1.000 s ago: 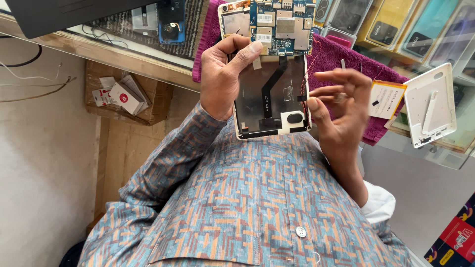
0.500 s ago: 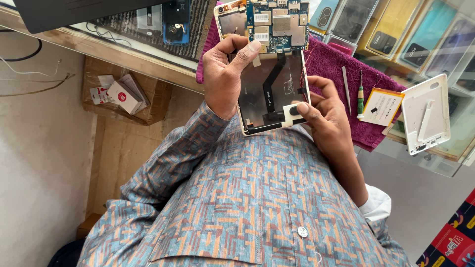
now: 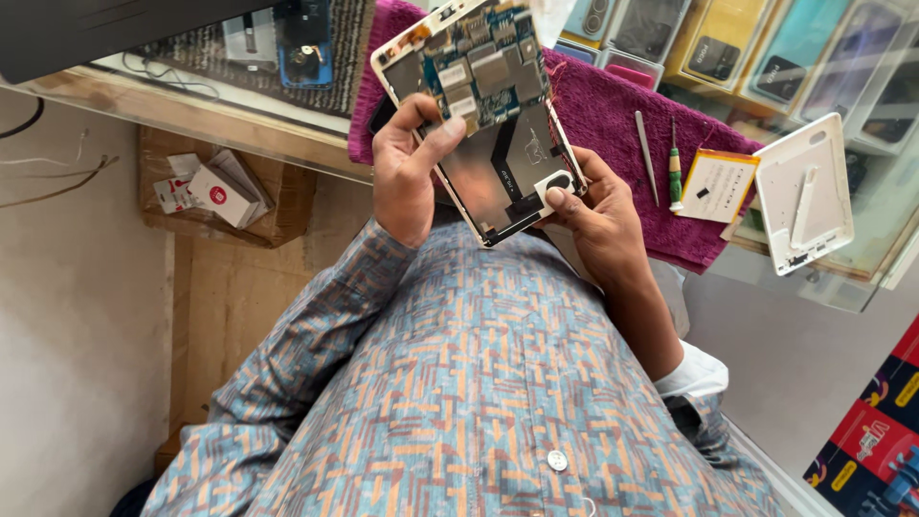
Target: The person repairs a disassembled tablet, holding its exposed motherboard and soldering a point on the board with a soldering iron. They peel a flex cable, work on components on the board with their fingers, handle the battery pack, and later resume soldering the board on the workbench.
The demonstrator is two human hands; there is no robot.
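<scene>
A glass counter [image 3: 239,115] runs across the top of the view, beyond both hands, with a dark mat [image 3: 206,38] under its glass to the left of the left hand. On the counter, directly behind the hands, lies a magenta towel [image 3: 613,115]. Below the counter, to the left of the left hand, a wooden shelf [image 3: 278,206] carries small white and red cartons [image 3: 215,191].

The opened phone [image 3: 483,105] is held up between the two hands, tilted, back cover off, with the blue circuit board [image 3: 483,57] at its far end and grey metal plate nearer the body. The left hand [image 3: 407,177] grips its left edge, fingers curled behind and thumb pressed flat on the inner plate. The right hand [image 3: 598,215] supports the lower right corner, its thumb on a small white part [image 3: 560,184] at that corner.

Well to the right of the right hand, a white back cover [image 3: 804,191] rests on the counter edge. Between it and the right hand lies a flat yellow-and-white battery [image 3: 713,187]. Just left of the battery, on the towel, lie a green-handled screwdriver [image 3: 675,177] and metal tweezers [image 3: 646,153], side by side.
</scene>
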